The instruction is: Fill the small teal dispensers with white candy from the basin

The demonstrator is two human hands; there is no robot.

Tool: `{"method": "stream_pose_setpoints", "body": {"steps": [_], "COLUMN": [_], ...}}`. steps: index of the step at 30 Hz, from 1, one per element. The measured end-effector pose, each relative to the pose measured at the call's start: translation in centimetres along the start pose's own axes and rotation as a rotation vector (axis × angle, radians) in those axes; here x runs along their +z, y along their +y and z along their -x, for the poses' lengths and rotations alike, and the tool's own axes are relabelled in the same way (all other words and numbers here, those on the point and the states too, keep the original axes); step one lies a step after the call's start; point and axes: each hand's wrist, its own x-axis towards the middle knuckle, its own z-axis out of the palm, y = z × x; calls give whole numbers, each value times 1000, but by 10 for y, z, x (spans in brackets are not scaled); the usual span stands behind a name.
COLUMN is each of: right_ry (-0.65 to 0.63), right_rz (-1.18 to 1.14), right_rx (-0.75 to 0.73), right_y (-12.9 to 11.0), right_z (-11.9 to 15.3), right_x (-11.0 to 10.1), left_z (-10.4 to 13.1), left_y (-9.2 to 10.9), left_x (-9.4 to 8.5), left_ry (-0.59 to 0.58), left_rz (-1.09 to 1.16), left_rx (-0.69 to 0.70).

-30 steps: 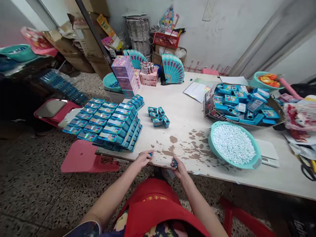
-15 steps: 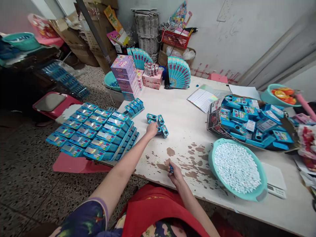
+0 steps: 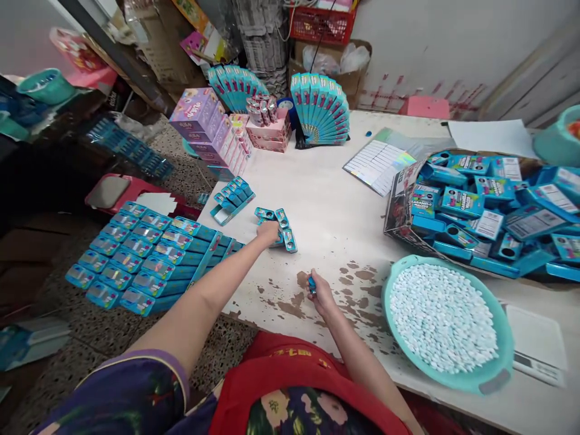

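My left hand (image 3: 269, 230) is stretched out to a cluster of small blue boxes (image 3: 281, 218), several of which have a dark round opening on top. Its fingers are bunched together among these boxes, and whatever is between them is hidden. Closer to my body, my right hand (image 3: 321, 293) is closed around small blue pieces (image 3: 312, 284) that poke out past the fingers, just above the worn patch of tabletop. Left of the cluster, a blue display tray (image 3: 233, 201) has a row of similar boxes in it.
Stacked blue boxes (image 3: 140, 257) fill the table's left edge. To the right are a basin (image 3: 480, 382) of pale candies, a white scale (image 3: 537, 338) and a carton (image 3: 399, 202) heaped with blue boxes. Purple boxes (image 3: 197, 124) and fanned blue packs (image 3: 321, 112) stand at the back.
The view has tipped downward and come closer to the table. My left hand stays at the box cluster, and my right hand still grips the small blue pieces, which now show more clearly.
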Motion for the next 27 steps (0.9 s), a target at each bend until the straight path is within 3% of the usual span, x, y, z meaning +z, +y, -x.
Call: {"method": "stream_pose_setpoints", "body": {"steps": [5, 8, 10, 12, 14, 17, 23, 27], "right_ry": [-66, -87, -74, -46, -18, -14, -1, 32], "right_rz": [33, 104, 163, 212, 245, 275, 239, 202], "right_rx": [-85, -162, -210, -251, -283, -295, -262, -221], "right_y": [-22, -29, -30, -28, -23, -16, -21, -28], "right_z": [-5, -9, -13, -17, -20, -23, -28, -30], "right_x": [11, 23, 33, 44, 52, 58, 57, 43], "left_z": [19, 50, 69, 80, 83, 81, 48, 23], "left_y": [-8, -9, -7, -6, -5, -8, -3, 11], "left_x": [-5, 22, 47, 69, 81, 77, 44, 39], "left_ry": [46, 77, -24, -141, -176, -104, 31, -14], "left_rz": [-38, 190, 463, 671, 741, 596, 310, 143], "left_rx": [56, 257, 394, 410, 387, 359, 167, 73]}}
